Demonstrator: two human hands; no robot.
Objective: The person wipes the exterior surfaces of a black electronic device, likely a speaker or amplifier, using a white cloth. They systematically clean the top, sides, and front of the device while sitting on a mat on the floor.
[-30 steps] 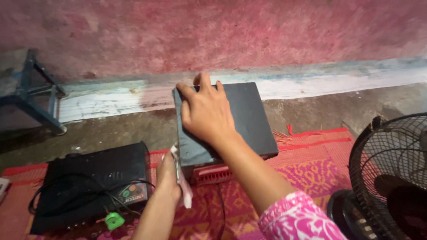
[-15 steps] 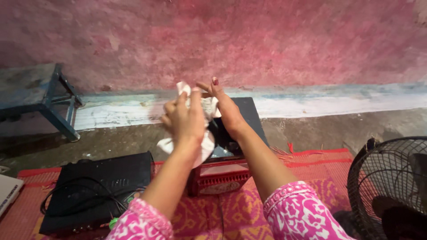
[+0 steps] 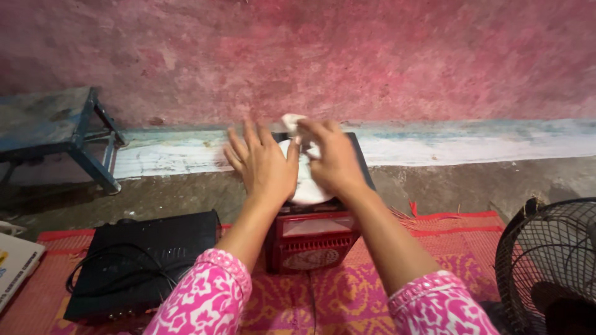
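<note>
Nearest is the red radio (image 3: 310, 242), standing on the patterned mat (image 3: 347, 298). On its dark top lies a white cloth (image 3: 305, 180). The left hand (image 3: 262, 164) lies flat, fingers spread, beside the cloth; the right hand (image 3: 332, 160) grips it.

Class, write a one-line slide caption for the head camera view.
Left hand and right hand press a white cloth onto a black box atop a red radio.
</note>
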